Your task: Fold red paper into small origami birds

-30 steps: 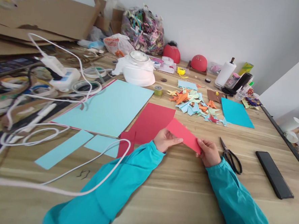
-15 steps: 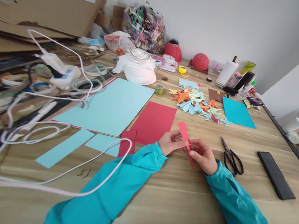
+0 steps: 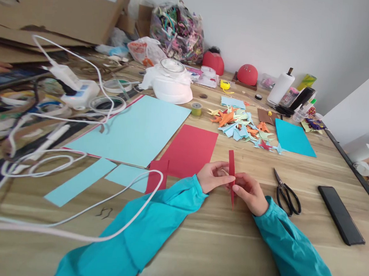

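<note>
As the left hand (image 3: 215,177) and right hand (image 3: 250,195) are pinching it, a red paper piece (image 3: 232,161) is standing edge-on.
Both are gripping its middle; black scissors (image 3: 280,188) are lying just right.

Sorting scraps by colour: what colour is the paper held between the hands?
Red; the paper shows best in the head view.
</note>
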Tool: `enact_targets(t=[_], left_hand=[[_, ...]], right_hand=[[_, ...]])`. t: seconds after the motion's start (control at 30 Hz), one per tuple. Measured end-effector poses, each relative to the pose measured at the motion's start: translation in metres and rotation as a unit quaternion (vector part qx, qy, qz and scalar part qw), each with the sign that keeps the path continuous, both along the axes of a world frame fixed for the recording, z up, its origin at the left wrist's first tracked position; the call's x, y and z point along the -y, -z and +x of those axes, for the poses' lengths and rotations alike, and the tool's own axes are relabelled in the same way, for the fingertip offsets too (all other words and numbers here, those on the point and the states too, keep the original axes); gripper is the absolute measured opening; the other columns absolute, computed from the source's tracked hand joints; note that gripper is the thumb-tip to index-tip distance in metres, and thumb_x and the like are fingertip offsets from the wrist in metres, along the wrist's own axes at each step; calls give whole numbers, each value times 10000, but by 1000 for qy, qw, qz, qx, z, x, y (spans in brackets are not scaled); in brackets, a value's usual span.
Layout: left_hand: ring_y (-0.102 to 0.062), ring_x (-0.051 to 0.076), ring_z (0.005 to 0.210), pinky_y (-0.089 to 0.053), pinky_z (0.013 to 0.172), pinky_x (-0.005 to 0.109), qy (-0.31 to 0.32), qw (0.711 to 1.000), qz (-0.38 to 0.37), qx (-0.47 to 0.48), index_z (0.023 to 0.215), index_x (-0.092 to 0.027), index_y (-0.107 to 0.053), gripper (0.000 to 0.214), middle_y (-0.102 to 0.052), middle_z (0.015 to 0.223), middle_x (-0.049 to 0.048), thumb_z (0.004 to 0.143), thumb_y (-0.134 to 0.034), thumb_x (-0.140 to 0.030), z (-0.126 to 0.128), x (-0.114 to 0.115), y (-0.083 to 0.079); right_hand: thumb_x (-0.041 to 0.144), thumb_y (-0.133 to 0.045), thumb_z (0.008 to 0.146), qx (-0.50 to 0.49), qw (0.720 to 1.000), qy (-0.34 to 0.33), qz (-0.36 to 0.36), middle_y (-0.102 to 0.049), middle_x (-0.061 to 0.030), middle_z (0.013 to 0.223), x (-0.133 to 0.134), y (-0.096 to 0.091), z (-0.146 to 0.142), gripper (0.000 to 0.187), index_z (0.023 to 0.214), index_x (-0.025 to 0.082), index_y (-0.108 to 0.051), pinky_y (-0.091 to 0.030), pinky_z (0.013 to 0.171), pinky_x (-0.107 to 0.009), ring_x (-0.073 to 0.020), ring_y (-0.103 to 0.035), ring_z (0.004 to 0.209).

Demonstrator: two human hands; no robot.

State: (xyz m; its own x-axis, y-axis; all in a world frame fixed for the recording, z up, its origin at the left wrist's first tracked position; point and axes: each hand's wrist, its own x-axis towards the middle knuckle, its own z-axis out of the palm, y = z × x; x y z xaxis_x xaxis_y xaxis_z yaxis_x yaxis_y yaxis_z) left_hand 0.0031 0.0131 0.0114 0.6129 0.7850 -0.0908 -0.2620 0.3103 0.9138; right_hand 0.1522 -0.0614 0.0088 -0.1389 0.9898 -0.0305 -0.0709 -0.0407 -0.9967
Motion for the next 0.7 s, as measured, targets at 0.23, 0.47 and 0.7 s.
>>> enact_targets(t=[0.23, 0.47, 0.7], left_hand=[[-569, 111, 471, -485, 501, 259, -7, 1000, 4, -11, 881, -107, -596, 506, -613, 617, -26, 482, -817, -326, 1, 0, 2], [-566, 107, 495, -476, 498, 250, 13, 1000, 4, -6, 887, -104, -621, 494, -600, 633, -16, 509, -801, -364, 1, 0, 2], [-539, 94, 476, -461, 507, 231, 7, 1000, -18, -24, 985, -122, -611, 597, -580, 538, -55, 472, -822, -345, -1, 2, 0]], right_hand=[[454, -577, 802, 45, 998, -6, 53, -674, -36, 801, -1, -5, -1, 303, 949, 189, -594, -492, 715, -295, -168, -621, 783], [515, -461, 852, 102, 992, -7, 74, -673, -38, 826, -1, -8, -1, 389, 970, 183, -624, -487, 693, -286, -155, -605, 726], [483, -491, 847, 116, 991, -9, 69, -678, -38, 835, -1, -7, 0, 359, 985, 182, -630, -476, 761, -300, -175, -613, 801]])
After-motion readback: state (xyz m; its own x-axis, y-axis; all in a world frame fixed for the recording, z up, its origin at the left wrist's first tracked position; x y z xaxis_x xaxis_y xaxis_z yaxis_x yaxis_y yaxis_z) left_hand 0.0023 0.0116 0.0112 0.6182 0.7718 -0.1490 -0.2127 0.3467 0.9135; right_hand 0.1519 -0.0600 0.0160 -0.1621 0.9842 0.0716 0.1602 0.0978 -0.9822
